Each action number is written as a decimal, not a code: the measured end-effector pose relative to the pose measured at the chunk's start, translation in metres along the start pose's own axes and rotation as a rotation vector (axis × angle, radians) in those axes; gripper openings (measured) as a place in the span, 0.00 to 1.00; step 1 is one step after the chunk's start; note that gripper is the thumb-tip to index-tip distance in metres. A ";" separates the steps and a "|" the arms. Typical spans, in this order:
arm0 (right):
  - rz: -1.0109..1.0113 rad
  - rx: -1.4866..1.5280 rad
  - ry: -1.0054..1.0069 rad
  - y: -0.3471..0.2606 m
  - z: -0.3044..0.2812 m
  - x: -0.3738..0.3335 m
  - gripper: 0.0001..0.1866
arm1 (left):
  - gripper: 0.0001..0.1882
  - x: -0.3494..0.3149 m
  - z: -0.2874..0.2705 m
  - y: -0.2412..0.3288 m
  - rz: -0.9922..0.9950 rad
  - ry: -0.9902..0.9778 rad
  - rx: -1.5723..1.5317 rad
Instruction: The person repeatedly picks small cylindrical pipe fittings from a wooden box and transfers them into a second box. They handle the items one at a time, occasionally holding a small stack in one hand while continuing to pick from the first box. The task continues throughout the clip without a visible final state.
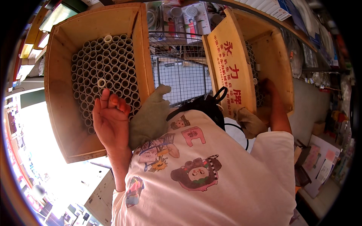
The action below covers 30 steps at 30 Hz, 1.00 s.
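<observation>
My left hand (112, 122) is held palm up over the near part of the left wooden box (60, 101). Its fingers are loosely bent and apart, with nothing seen between them. Beneath it stand many white ring-ended tubes (107, 60), packed upright in rows. One brighter tube end (102, 83) sits just beyond my fingertips, and another (108, 38) is near the far wall. My right hand (267, 90) reaches down into the right wooden box (281, 71), beside similar tubes (250, 52). Shadow hides its fingers, and what they touch cannot be made out.
A black wire basket (179, 75) stands between the boxes, with packaged shower heads (192, 22) behind it. A greenish cloth (152, 116) hangs over the left box's near corner; a brown cloth (250, 122) lies at the right box. A black bag (203, 109) sits before me.
</observation>
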State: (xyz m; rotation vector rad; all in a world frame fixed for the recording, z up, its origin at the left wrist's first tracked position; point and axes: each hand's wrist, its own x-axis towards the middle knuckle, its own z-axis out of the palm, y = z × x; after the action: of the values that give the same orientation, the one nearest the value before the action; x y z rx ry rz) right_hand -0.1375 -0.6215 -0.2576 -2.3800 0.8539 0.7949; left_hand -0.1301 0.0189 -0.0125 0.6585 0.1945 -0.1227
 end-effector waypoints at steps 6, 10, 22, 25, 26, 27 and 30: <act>-0.007 0.044 0.038 -0.011 0.002 -0.013 0.13 | 0.18 0.000 -0.001 0.000 -0.002 -0.010 -0.009; -0.049 0.004 0.074 -0.011 0.003 -0.018 0.14 | 0.18 0.000 -0.001 0.000 -0.001 -0.016 -0.013; -0.048 -0.004 0.082 -0.021 -0.007 -0.025 0.13 | 0.19 0.000 0.001 0.000 0.003 -0.001 -0.002; -0.114 0.122 0.190 0.002 -0.013 -0.015 0.11 | 0.19 0.001 0.001 0.000 -0.001 -0.007 -0.006; -0.069 0.141 0.188 -0.004 -0.012 -0.014 0.10 | 0.19 0.000 0.001 -0.001 0.001 -0.002 -0.003; -0.024 0.160 0.184 -0.009 -0.011 -0.015 0.10 | 0.19 0.000 0.001 -0.001 0.002 0.003 0.000; -0.051 0.129 0.179 -0.001 -0.008 -0.011 0.10 | 0.19 0.000 0.001 -0.001 -0.003 -0.003 -0.007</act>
State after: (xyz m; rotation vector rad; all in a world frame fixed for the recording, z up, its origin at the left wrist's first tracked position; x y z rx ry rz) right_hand -0.1413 -0.6215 -0.2440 -2.3724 0.8831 0.4970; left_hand -0.1296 0.0179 -0.0125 0.6510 0.1928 -0.1256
